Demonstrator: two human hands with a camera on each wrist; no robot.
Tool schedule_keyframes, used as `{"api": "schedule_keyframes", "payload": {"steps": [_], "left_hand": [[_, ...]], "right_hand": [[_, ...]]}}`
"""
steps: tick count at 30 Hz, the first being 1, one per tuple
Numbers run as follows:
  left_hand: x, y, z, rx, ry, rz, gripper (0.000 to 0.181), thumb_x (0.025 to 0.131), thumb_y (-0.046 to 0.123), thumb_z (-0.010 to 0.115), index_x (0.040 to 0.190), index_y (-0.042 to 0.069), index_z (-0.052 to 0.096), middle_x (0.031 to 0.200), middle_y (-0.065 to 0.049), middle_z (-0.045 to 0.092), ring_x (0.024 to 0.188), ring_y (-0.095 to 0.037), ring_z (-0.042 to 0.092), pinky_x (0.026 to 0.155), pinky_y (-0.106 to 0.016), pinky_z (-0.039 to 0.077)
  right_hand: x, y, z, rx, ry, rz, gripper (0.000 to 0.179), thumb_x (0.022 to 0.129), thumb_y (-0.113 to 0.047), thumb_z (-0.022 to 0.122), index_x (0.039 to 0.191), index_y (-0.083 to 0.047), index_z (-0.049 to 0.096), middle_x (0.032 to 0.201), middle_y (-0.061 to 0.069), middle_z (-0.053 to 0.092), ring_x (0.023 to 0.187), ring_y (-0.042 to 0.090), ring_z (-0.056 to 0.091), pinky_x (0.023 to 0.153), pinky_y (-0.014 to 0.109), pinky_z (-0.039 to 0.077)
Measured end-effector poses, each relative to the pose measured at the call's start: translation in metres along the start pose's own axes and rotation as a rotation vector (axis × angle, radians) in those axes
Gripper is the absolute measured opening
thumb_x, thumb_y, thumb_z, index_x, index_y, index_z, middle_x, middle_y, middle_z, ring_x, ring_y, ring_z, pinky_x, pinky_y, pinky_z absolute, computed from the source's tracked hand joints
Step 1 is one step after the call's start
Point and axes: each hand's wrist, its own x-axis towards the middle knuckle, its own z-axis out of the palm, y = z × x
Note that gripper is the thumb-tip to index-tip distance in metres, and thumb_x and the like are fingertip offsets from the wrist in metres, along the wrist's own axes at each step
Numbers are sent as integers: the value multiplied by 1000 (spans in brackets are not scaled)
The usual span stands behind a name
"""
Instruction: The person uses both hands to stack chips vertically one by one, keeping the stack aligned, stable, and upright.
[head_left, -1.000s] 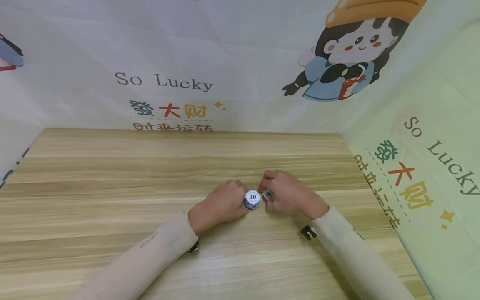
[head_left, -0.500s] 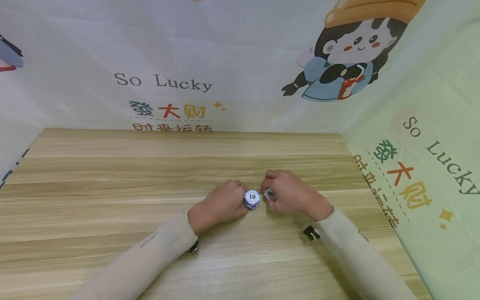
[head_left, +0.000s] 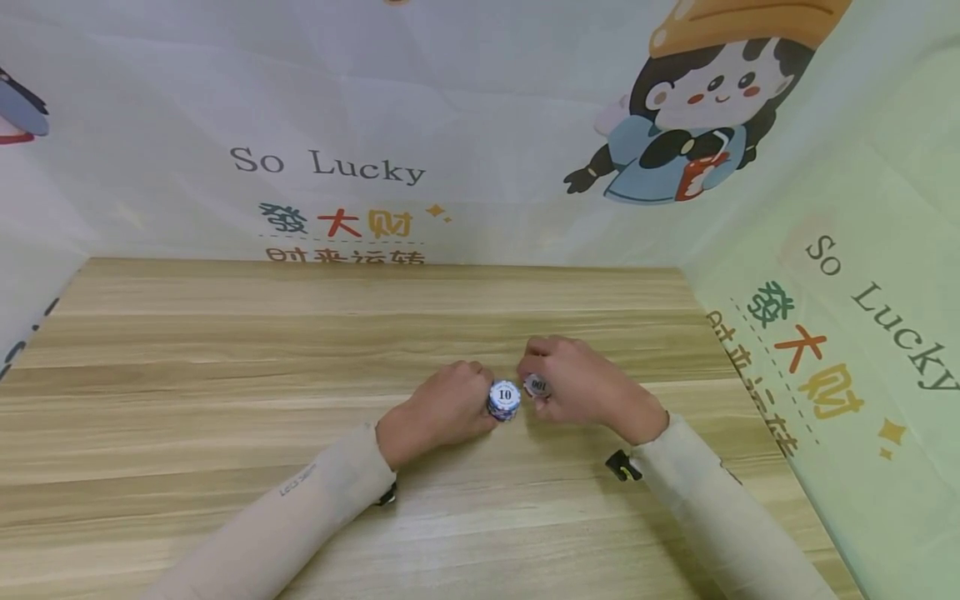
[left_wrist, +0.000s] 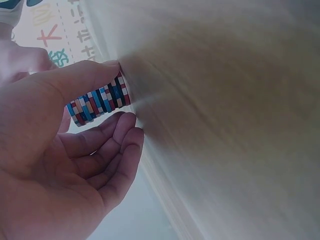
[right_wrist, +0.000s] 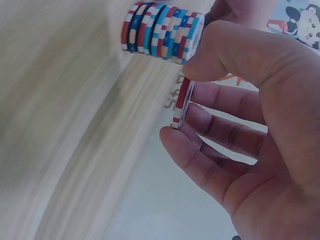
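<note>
A short stack of poker chips (head_left: 504, 400) stands upright on the wooden table, its top chip white and marked 10. The edges of the stack (right_wrist: 162, 31) show red, white, blue, black and tan bands. My left hand (head_left: 438, 407) holds the stack steady from its left side, with the thumb on it near the base and the fingers curved round. Just to the right, my right hand (head_left: 583, 385) pinches a single red-and-white poker chip (right_wrist: 183, 104) between thumb and fingertips. In the head view, 100 shows on this chip's face. A narrow gap separates it from the stack.
The wood-grain table (head_left: 225, 333) reaches back to a pale printed cloth (head_left: 487, 125) hung as a wall. Another printed cloth (head_left: 862, 250) borders the right side. Dark wrist straps (head_left: 622, 465) show under the light sleeves.
My right hand shifts slightly right with its chip, then back a little to the left, showing more of the chip's face. My left hand and the stack stay in place.
</note>
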Motion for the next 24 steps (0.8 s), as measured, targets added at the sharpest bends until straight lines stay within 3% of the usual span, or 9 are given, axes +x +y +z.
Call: {"api": "schedule_keyframes", "payload": {"steps": [10, 19, 24], "left_hand": [[0, 0, 0, 3, 6, -3, 30, 89, 16, 89, 99, -6, 71, 90, -14, 68, 80, -25, 65, 72, -41, 61], [-1, -2, 0, 23, 35, 41, 24, 88, 14, 86, 88, 0, 66, 82, -10, 64, 73, -23, 61, 65, -41, 58], [-2, -2, -1, 22, 61, 64, 23, 86, 12, 85, 83, 3, 64, 78, -8, 62, 68, -20, 58, 60, -39, 55]], "right_hand": [[8, -11, -6, -20, 31, -59, 28, 74, -3, 80, 102, -6, 78, 101, 4, 69, 84, 17, 64, 76, 34, 59], [17, -20, -3, 8, 37, -85, 26, 80, -7, 85, 105, -7, 79, 102, 3, 68, 85, 16, 64, 76, 33, 58], [21, -21, 0, 24, 62, -102, 28, 77, -7, 84, 104, -7, 77, 98, 1, 67, 82, 14, 62, 74, 32, 57]]}}
